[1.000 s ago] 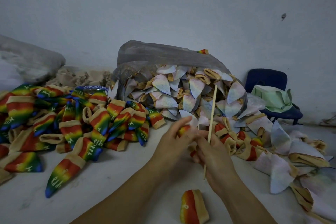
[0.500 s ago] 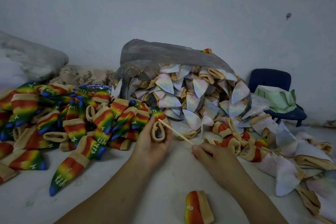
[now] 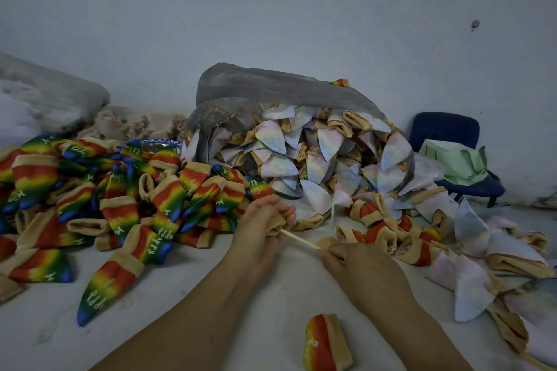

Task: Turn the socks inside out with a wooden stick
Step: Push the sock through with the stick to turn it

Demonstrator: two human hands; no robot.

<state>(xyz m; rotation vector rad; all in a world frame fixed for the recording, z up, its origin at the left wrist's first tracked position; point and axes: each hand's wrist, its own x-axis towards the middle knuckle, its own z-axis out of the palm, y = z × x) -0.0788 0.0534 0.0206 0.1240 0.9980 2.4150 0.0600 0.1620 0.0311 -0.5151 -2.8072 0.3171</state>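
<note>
At far left, pile of rainbow socks (image 3: 120,190), printed side out, judged already turned; hazard: a dropped piece would be hard to tell apart among them. Centre-left, left hand (image 3: 260,227), fingers curled tight round 1 sock (image 3: 276,223), only its beige cuff showing; hazard: a loosened hold would let the cuff ride along the stick instead of rolling over it. Centre, wooden stick (image 3: 300,239), thin and pale, its far end inside the cuff, slanting down toward the right; hazard: a hard or off-line push could poke through the knit or snap the stick, and its tip is hidden, so whether it sits at the toe cannot be told. Lower centre, 1 loose rainbow sock (image 3: 327,343), lying apart on the pale surface. Centre-right, right hand (image 3: 361,269), fingertips pinched on the stick's near end; hazard: so short a hold may slip under load. Behind and right, plastic bag (image 3: 271,84) spilling pale socks (image 3: 391,153), judged unturned; hazard: the heap could slide into the working space.
</note>
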